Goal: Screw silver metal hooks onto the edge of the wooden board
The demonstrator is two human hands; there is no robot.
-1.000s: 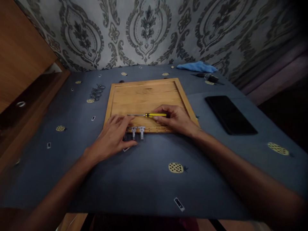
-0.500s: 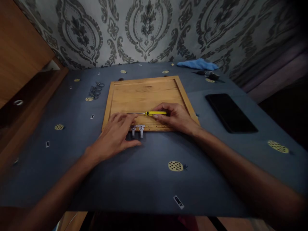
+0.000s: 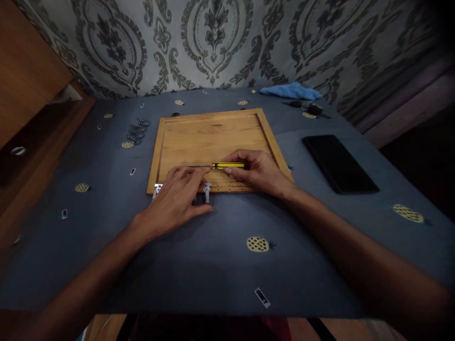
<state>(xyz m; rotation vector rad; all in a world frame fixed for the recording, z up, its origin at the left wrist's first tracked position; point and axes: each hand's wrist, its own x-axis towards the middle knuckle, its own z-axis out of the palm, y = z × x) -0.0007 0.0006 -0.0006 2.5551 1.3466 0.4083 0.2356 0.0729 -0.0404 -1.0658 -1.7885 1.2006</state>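
Observation:
A wooden board with a raised rim (image 3: 213, 137) lies on a blue-grey cloth. My right hand (image 3: 261, 173) rests on the board's near right part, fingers closed round the yellow handle of a small screwdriver (image 3: 227, 166) whose thin shaft points left. My left hand (image 3: 176, 201) lies at the board's near edge, fingers curled over small silver metal brackets; one bracket (image 3: 206, 191) shows beside its fingertips and another (image 3: 157, 189) to its left. What the left fingers grip is hidden.
A black phone (image 3: 337, 163) lies to the right of the board. Metal rings (image 3: 137, 132) sit to the left of it. A blue cloth (image 3: 289, 90) and dark small tools (image 3: 309, 108) lie at the back right. A wooden shelf stands on the left.
My left hand has slid right along the board's near edge, covering one bracket and uncovering another at its left. The right hand and screwdriver have barely moved. The camera tilted slightly.

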